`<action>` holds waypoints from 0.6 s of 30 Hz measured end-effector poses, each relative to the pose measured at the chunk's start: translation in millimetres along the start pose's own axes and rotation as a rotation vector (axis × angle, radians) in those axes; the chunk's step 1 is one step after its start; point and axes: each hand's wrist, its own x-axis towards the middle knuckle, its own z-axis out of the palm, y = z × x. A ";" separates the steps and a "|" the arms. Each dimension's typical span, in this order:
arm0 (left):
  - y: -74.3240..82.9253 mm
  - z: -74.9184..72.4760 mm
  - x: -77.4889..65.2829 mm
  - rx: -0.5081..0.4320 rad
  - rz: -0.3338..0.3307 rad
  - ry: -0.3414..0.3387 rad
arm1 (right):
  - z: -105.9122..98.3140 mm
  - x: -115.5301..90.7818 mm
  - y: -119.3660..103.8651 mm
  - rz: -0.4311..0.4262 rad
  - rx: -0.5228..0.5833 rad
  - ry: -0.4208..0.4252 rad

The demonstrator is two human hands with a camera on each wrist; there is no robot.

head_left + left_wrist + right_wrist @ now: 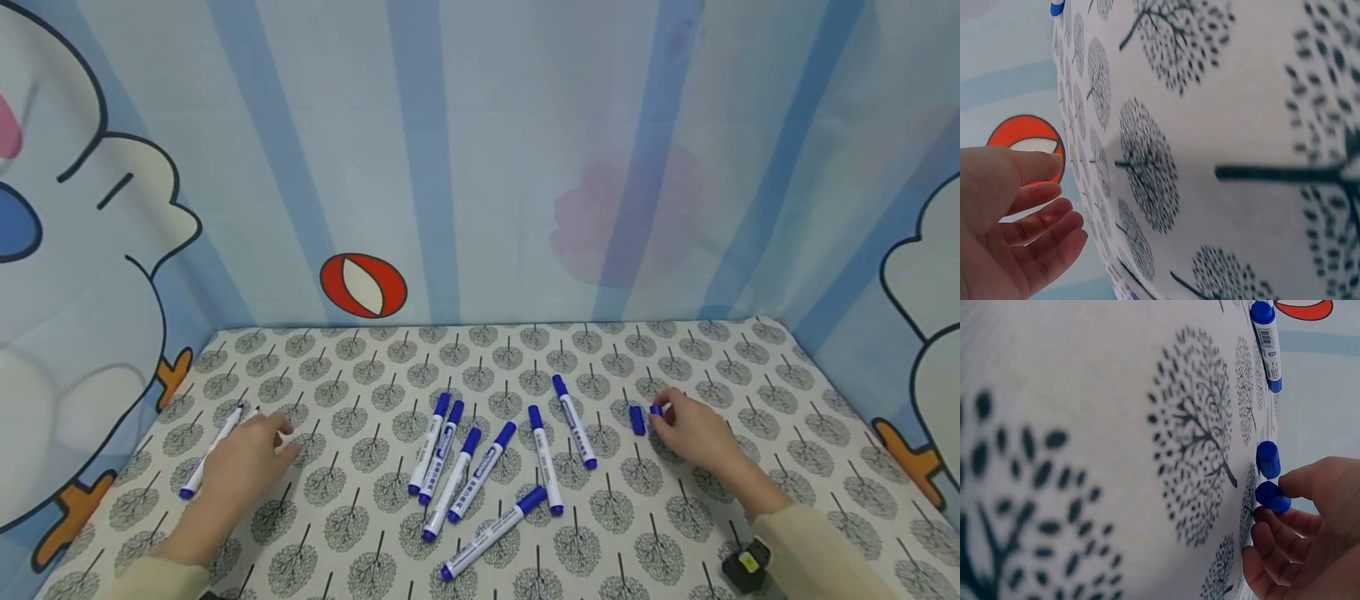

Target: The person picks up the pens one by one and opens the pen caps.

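Observation:
My right hand (663, 417) pinches a small blue cap (656, 409) between thumb and fingers, low over the tree-patterned tablecloth (750, 375). The right wrist view shows this cap (1272, 496) at my right hand (1275, 511). A second loose blue cap (637, 419) (1267, 459) lies just beside it. My left hand (283, 439) hovers at the table's left with relaxed fingers and holds nothing (1054, 187). A white marker (208, 454) with a blue tail lies partly under it. Several capped blue-and-white markers (480, 471) lie scattered between my hands.
A cartoon-printed blue curtain (480, 167) walls the table at the back and both sides. One capped marker (573, 421) (1266, 344) lies closest to my right hand. A black device (746, 565) sits at my right wrist.

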 end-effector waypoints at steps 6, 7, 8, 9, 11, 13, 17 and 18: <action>11.4 4.6 -0.5 -0.013 0.056 0.019 | 3.0 -0.9 1.9 0.014 0.013 -0.036; 13.3 5.1 -0.9 -0.015 0.064 0.021 | 3.4 -0.9 2.1 0.015 0.014 -0.038; 15.1 5.6 -1.1 -0.016 0.077 0.029 | 3.7 -0.9 2.4 0.015 0.012 -0.038; 17.2 6.0 -1.1 -0.016 0.089 0.035 | 4.0 -0.8 2.7 0.017 0.010 -0.037; 21.2 6.6 -0.9 -0.016 0.108 0.039 | 4.4 -0.1 3.4 0.018 0.007 -0.036; 24.5 7.8 -0.4 -0.014 0.117 0.033 | 4.6 0.9 4.2 0.016 0.008 -0.037; 29.8 10.9 0.7 0.001 0.139 0.036 | 4.5 2.4 5.0 0.010 0.014 -0.041; 31.0 11.6 0.9 0.005 0.146 0.040 | 4.6 2.5 5.1 0.009 0.014 -0.041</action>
